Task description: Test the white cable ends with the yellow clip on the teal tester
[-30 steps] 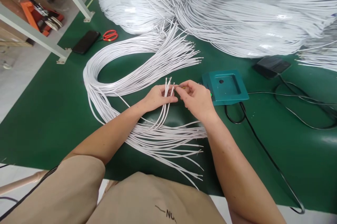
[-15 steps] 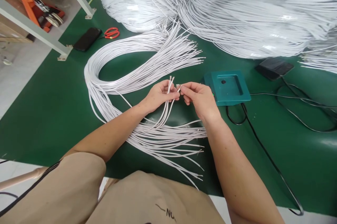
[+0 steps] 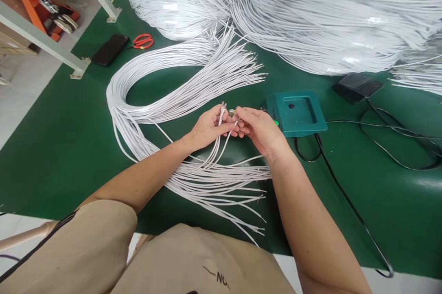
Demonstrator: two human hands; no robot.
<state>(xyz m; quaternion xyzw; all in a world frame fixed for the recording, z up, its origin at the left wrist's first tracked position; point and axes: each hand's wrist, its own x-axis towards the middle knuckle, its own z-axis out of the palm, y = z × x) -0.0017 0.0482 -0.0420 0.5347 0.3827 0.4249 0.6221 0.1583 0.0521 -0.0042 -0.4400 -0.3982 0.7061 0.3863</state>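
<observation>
Several white wires (image 3: 214, 149) pass up through my left hand (image 3: 207, 129), closed around them, with their bare ends poking above the fingers. Close beside it, my right hand (image 3: 258, 127) pinches the end of one white wire (image 3: 226, 141) between thumb and fingers. The fingertips of both hands nearly meet. A small metal tip (image 3: 232, 111) juts out at the right fingers, from the side of the teal device (image 3: 319, 112); its link to the device is partly hidden by the hand. Loose wire ends (image 3: 221, 179) fan out under my forearms.
A curved bundle of white wires (image 3: 117, 86) lies to the left, and a large heap of wires (image 3: 321, 22) fills the back. Red-handled scissors (image 3: 143, 41), a black phone (image 3: 110, 49), a black pedal-like box (image 3: 357, 87) and black cables (image 3: 340, 192) rest on the green table (image 3: 51, 160).
My right hand has turned slightly, its fingers curling lower around the wire end. The held wire ends sit closer together in my left hand. The view has shifted a little.
</observation>
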